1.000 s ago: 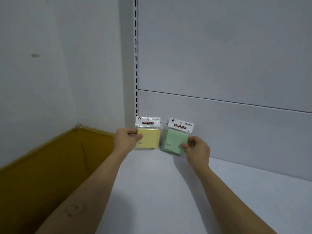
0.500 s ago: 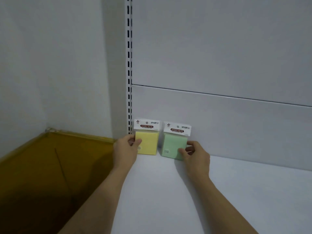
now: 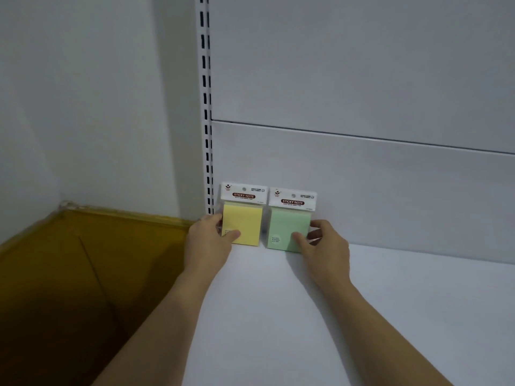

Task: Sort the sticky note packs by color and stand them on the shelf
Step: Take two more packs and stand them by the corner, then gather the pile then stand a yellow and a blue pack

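White shelf [image 3: 278,316] holding a yellow pack [image 3: 245,224] and a green pack [image 3: 288,227], both upright.
The yellow pack stands just right of the slotted upright [image 3: 206,107], the green pack just beyond. The left hand [image 3: 207,243] pinches the yellow pack's left edge; the right hand [image 3: 324,249] pinches the green pack's right edge.

Shop, slotted upright [image 3: 206,107], white display shelf [image 3: 278,307]

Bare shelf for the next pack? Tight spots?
Free: shelf right of the green pack along the back panel, and the front strip between the forearms. Crowded: left back corner, where the left hand grips the yellow pack by the slotted upright and the right hand grips the green one; slim gap between packs.
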Action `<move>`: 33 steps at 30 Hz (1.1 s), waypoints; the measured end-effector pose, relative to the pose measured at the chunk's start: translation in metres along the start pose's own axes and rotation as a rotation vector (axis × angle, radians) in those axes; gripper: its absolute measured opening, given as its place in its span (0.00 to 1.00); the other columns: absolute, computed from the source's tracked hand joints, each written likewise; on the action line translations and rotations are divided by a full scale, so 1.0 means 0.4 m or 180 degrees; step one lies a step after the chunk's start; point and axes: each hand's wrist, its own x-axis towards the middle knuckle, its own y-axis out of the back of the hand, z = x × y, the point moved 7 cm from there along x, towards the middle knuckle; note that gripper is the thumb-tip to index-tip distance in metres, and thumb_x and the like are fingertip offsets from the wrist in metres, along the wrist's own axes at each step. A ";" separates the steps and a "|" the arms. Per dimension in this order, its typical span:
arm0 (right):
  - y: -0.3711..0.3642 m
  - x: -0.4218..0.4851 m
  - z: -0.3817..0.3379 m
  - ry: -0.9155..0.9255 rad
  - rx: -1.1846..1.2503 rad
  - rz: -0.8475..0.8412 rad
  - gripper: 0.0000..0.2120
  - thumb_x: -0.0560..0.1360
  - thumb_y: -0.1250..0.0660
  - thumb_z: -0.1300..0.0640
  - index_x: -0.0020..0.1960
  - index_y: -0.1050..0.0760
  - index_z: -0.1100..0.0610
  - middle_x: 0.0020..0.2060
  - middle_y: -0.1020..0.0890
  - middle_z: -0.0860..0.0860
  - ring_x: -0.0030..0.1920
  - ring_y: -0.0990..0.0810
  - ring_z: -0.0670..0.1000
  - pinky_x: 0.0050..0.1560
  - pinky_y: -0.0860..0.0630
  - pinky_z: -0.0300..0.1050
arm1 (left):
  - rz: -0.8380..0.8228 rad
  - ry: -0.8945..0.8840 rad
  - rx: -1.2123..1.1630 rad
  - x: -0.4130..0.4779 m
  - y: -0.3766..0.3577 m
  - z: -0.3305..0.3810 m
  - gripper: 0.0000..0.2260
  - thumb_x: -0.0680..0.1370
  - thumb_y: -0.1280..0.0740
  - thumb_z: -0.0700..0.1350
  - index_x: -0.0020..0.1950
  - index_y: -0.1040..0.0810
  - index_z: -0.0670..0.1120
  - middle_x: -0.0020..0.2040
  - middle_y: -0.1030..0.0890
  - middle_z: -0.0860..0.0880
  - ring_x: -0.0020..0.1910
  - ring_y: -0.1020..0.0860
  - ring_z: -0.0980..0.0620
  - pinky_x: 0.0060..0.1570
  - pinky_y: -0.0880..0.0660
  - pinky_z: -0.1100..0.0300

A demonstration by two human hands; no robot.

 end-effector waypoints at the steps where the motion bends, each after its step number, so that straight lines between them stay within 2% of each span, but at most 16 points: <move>1: -0.001 0.000 0.000 -0.0006 -0.0023 0.0010 0.12 0.72 0.29 0.50 0.53 0.25 0.49 0.41 0.19 0.45 0.43 0.20 0.49 0.44 0.25 0.45 | 0.0003 -0.0012 0.0030 0.000 0.000 0.000 0.14 0.70 0.25 0.48 0.54 0.19 0.46 0.46 0.20 0.48 0.45 0.22 0.50 0.49 0.23 0.49; 4: -0.001 -0.001 0.000 -0.0017 -0.0081 0.0028 0.12 0.72 0.30 0.49 0.54 0.25 0.49 0.41 0.20 0.45 0.44 0.20 0.49 0.45 0.25 0.46 | -0.0041 -0.0038 0.0141 0.001 -0.003 0.002 0.15 0.71 0.25 0.49 0.55 0.20 0.46 0.47 0.20 0.48 0.47 0.22 0.49 0.50 0.23 0.49; 7: 0.001 -0.005 -0.005 -0.0006 -0.0193 -0.0009 0.17 0.72 0.30 0.48 0.58 0.27 0.50 0.45 0.20 0.45 0.46 0.20 0.49 0.45 0.26 0.45 | -0.0068 -0.0029 0.0228 -0.006 0.006 0.011 0.22 0.70 0.25 0.52 0.62 0.24 0.47 0.55 0.21 0.47 0.55 0.23 0.47 0.54 0.24 0.48; 10: 0.023 -0.010 -0.019 -0.0003 -0.0313 -0.0007 0.27 0.70 0.28 0.45 0.65 0.32 0.52 0.54 0.23 0.48 0.54 0.23 0.50 0.52 0.26 0.48 | 0.0174 -0.0132 0.0621 -0.024 0.048 0.046 0.28 0.72 0.28 0.56 0.67 0.30 0.46 0.63 0.26 0.46 0.63 0.29 0.46 0.58 0.28 0.51; 12: 0.058 -0.015 -0.045 0.0152 -0.0459 0.0139 0.33 0.69 0.28 0.43 0.69 0.35 0.53 0.61 0.26 0.50 0.61 0.26 0.52 0.59 0.27 0.50 | 0.0278 -0.0369 0.0761 -0.038 0.076 0.092 0.27 0.72 0.29 0.58 0.66 0.29 0.46 0.63 0.27 0.47 0.63 0.30 0.47 0.58 0.29 0.52; 16: 0.137 -0.035 -0.154 0.0844 -0.1179 0.0269 0.38 0.70 0.32 0.38 0.74 0.39 0.52 0.70 0.32 0.53 0.69 0.35 0.54 0.67 0.38 0.51 | 0.0084 -0.1100 0.0884 -0.057 0.104 0.211 0.25 0.72 0.31 0.60 0.65 0.28 0.49 0.63 0.27 0.50 0.64 0.32 0.49 0.62 0.33 0.54; 19: 0.196 -0.036 -0.225 0.1047 -0.1791 0.0156 0.41 0.71 0.37 0.32 0.77 0.47 0.47 0.76 0.44 0.52 0.76 0.46 0.54 0.74 0.49 0.54 | -0.0114 -0.1491 0.1023 -0.065 0.127 0.311 0.28 0.72 0.32 0.62 0.68 0.30 0.52 0.66 0.28 0.52 0.67 0.35 0.50 0.64 0.36 0.54; 21: 0.249 -0.030 -0.259 0.1072 -0.1962 0.0173 0.42 0.71 0.39 0.30 0.77 0.50 0.46 0.78 0.48 0.52 0.77 0.51 0.55 0.75 0.53 0.57 | -0.0209 -0.1768 0.1198 -0.072 0.134 0.379 0.30 0.72 0.33 0.64 0.70 0.32 0.52 0.68 0.29 0.52 0.69 0.37 0.50 0.65 0.39 0.54; 25: 0.369 -0.026 -0.297 0.1098 -0.2156 0.0353 0.41 0.71 0.40 0.31 0.77 0.51 0.44 0.78 0.51 0.52 0.78 0.54 0.55 0.75 0.56 0.60 | -0.0359 -0.2091 0.1345 -0.091 0.128 0.490 0.31 0.73 0.35 0.64 0.72 0.35 0.53 0.71 0.32 0.52 0.71 0.40 0.51 0.67 0.42 0.53; 33: 0.583 -0.038 -0.272 0.0774 -0.2585 0.0651 0.40 0.71 0.40 0.30 0.77 0.50 0.44 0.78 0.51 0.52 0.78 0.55 0.55 0.75 0.58 0.62 | -0.0570 -0.2683 0.1115 -0.144 0.041 0.657 0.33 0.72 0.36 0.66 0.72 0.35 0.52 0.70 0.31 0.53 0.71 0.38 0.51 0.69 0.40 0.53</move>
